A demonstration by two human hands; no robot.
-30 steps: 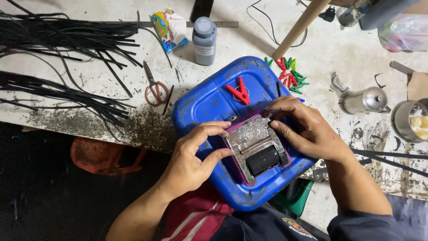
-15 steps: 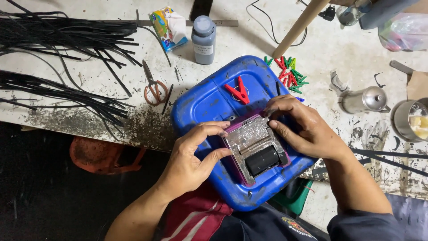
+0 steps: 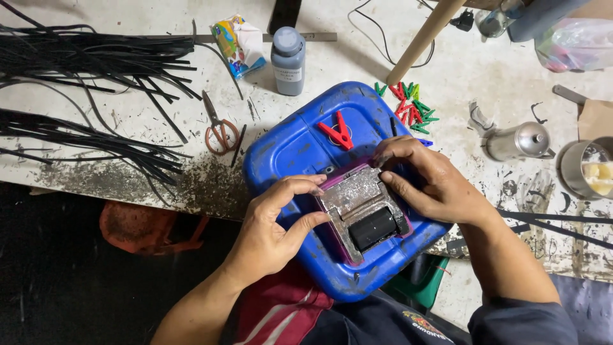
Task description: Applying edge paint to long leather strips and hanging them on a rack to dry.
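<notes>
**Two-hand grip on small metal device atop blue lid – slip and pinch risk**

Small rectangular metal device with a purple frame, grimy silver plate and black roller sits on a blue plastic container lid that overhangs the near edge of the stained white worktable, over the person's lap.

Left hand: thumb and fingers curled, pressing the device's left side. Right hand: fingers together, clamped over its far right corner. Neither hand is spread.

Risks, my read:
- Lid is half off the table edge, so a hard push could tip it and the device into the lap.
- Fingertips sit beside the roller and hinged plate, so a slip could pinch them.
- Red plastic clothespin lies loose on the lid and could slide off.

Packages:
- Grey plastic bottle with a grey cap and pale label, upright towards the far edge.
- Crumpled yellow-blue-white wrapper, just left of the bottle.
- Clear plastic bag at the far right corner, contents unclear.
</notes>
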